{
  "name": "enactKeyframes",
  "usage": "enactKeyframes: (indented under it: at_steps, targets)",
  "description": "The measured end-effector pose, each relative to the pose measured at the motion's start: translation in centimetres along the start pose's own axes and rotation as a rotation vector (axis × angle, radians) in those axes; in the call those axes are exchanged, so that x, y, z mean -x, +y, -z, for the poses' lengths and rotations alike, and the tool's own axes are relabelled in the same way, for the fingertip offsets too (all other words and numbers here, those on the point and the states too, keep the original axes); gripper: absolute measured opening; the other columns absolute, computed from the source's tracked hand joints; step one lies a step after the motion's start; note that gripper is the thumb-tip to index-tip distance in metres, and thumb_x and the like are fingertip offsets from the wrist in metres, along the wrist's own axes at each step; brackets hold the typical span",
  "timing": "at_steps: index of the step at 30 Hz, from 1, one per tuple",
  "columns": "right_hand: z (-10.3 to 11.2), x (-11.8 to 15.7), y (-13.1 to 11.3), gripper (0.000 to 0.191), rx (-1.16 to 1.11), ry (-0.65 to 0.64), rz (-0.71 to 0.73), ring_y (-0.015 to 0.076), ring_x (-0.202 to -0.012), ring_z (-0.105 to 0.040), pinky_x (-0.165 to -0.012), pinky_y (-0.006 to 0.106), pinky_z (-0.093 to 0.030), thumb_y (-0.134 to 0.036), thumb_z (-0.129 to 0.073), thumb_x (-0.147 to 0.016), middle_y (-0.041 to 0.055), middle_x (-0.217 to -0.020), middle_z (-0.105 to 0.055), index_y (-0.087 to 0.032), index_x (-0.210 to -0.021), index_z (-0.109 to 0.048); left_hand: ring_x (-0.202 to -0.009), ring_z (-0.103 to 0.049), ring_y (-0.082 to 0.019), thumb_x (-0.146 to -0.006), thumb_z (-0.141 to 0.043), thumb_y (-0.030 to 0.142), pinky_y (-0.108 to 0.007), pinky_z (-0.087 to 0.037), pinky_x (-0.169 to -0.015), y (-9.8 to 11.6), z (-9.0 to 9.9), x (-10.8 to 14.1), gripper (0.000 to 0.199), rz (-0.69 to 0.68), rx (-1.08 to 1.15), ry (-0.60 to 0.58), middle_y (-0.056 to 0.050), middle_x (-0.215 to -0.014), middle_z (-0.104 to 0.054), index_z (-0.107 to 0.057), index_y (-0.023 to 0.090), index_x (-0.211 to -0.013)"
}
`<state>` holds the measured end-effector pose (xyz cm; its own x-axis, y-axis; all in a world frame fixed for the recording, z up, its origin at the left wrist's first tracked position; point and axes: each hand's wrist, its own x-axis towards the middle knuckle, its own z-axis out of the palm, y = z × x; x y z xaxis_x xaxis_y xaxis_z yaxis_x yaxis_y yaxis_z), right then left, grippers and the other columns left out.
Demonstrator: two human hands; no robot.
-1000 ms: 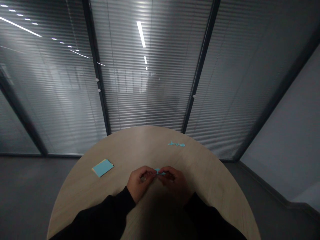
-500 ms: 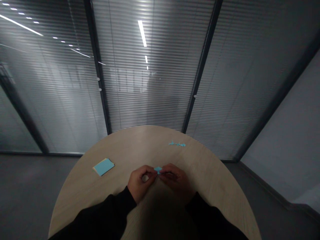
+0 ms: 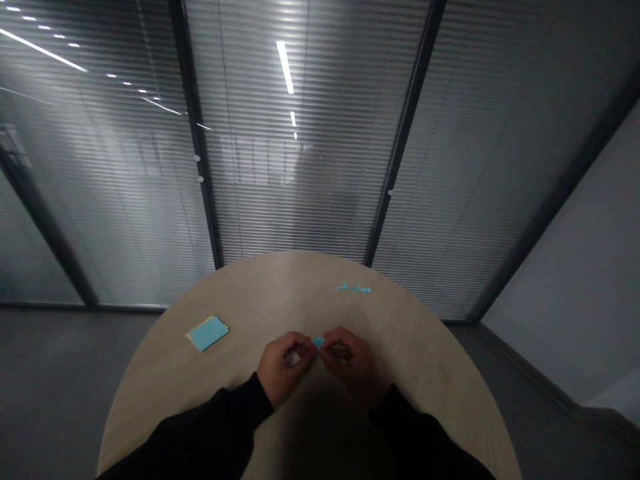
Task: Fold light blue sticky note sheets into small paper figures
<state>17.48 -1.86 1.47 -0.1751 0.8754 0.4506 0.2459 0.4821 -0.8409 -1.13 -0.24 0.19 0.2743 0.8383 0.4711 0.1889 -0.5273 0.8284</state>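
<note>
l hand [image 3: 283, 363] & r hand [image 3: 357, 367] pinch sm. blue piece [image 3: 318, 342] btwn them, over worktop [image 3: 280, 287]; from it, yellow-edged blue stack [image 3: 208, 333] at 9 o'clock, blue scraps [image 3: 365, 290] approx. 1 o'clock.

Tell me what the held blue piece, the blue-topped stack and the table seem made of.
Blue piece: probably paper, matte; it looks thin, though too small to be sure.
Blue-topped stack: likely paper, matte; flat, straight-edged, yellow showing beneath.
Table: wood or wood-look laminate, smooth; pale grain-like streaks show.
</note>
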Motion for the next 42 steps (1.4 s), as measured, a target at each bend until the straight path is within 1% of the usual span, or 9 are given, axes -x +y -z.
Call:
enactKeyframes:
  at_steps: [4,8,14,18,22,26,31,36,42]
  targets:
    - [-0.2,0.0,0.1,0.021,-0.059,0.017,-0.063,0.0137,-0.070,-0.061,-0.065,0.025,-0.055,-0.036,-0.069,-0.081,-0.0002,-0.081,-0.060,-0.021,-0.087,-0.055,-0.070,-0.061,-0.016,-0.083,-0.065,0.026,-0.027,-0.048,-0.068,-0.3,-0.3,0.0,0.008,0.041,0.023,0.022,-0.003,-0.076,-0.068,-0.065,0.018,-0.084]
    - [-0.4,0.0,0.4,0.027,-0.125,0.016,-0.123,0.0137,-0.069,-0.061,-0.062,0.024,-0.052,-0.039,-0.071,-0.080,-0.0006,-0.080,-0.060,-0.022,-0.089,-0.053,-0.069,-0.059,-0.015,-0.083,-0.065,0.026,-0.026,-0.046,-0.067,-0.4,-0.5,0.1,0.009,0.072,0.090,0.014,-0.002,-0.075,-0.066,-0.061,0.017,-0.084]
    - [-0.6,-0.1,1.3,0.033,-0.212,0.016,-0.180,0.0162,-0.077,-0.064,-0.069,0.027,-0.054,-0.044,-0.074,-0.077,0.0008,-0.084,-0.062,-0.022,-0.090,-0.053,-0.061,-0.051,-0.012,-0.083,-0.067,0.030,-0.023,-0.039,-0.059,-0.8,-0.8,0.2,0.015,0.130,0.206,0.013,0.001,-0.068,-0.059,-0.060,0.017,-0.086]
    - [-0.5,0.0,1.7,0.036,-0.224,-0.006,-0.190,0.0182,-0.082,-0.066,-0.074,0.029,-0.055,-0.044,-0.074,-0.077,0.0027,-0.089,-0.065,-0.022,-0.097,-0.054,-0.056,-0.044,-0.010,-0.083,-0.067,0.035,-0.021,-0.033,-0.055,-0.8,-0.9,0.1,0.021,0.184,0.250,0.011,0.004,-0.062,-0.051,-0.061,0.016,-0.090]
    - [-0.1,0.1,1.2,0.038,-0.153,0.020,-0.140,0.0190,-0.082,-0.069,-0.074,0.031,-0.056,-0.039,-0.075,-0.077,0.0049,-0.097,-0.066,-0.022,-0.106,-0.056,-0.055,-0.042,-0.009,-0.081,-0.069,0.038,-0.021,-0.032,-0.054,-0.4,-0.9,0.0,0.027,0.225,0.321,-0.005,0.005,-0.063,-0.050,-0.061,0.015,-0.094]
    - [0.4,-0.1,0.3,0.015,0.027,-0.038,0.009,0.0193,-0.082,-0.068,-0.074,0.031,-0.055,-0.035,-0.067,-0.085,0.0042,-0.088,-0.067,-0.021,-0.089,-0.065,-0.052,-0.039,-0.009,-0.081,-0.068,0.040,-0.021,-0.031,-0.052,-0.2,-0.8,0.0,0.027,0.228,0.294,-0.009,0.007,-0.058,-0.045,-0.063,0.015,-0.093]
    - [0.5,-0.1,0.4,0.012,0.076,-0.021,0.046,0.0185,-0.080,-0.068,-0.071,0.029,-0.055,-0.033,-0.066,-0.086,0.0041,-0.086,-0.067,-0.021,-0.087,-0.068,-0.054,-0.048,-0.011,-0.082,-0.068,0.038,-0.022,-0.037,-0.054,0.1,-0.7,0.0,0.024,0.213,0.242,-0.009,0.005,-0.058,-0.054,-0.065,0.017,-0.092]
    - [-0.1,0.0,0.8,0.015,-0.025,0.009,-0.057,0.0187,-0.078,-0.068,-0.072,0.029,-0.055,-0.035,-0.067,-0.084,0.0034,-0.083,-0.068,-0.020,-0.083,-0.066,-0.065,-0.060,-0.015,-0.082,-0.067,0.035,-0.025,-0.045,-0.059,0.4,-0.6,0.0,0.018,0.158,0.166,0.029,-0.001,-0.069,-0.065,-0.067,0.017,-0.086]
    - [-0.7,0.1,1.1,0.021,-0.112,0.049,-0.181,0.0180,-0.073,-0.066,-0.067,0.028,-0.052,-0.040,-0.068,-0.080,0.0025,-0.077,-0.069,-0.020,-0.081,-0.062,-0.072,-0.064,-0.017,-0.084,-0.065,0.033,-0.027,-0.049,-0.065,0.7,-0.8,0.0,0.017,0.129,0.168,0.046,-0.004,-0.077,-0.070,-0.066,0.017,-0.084]
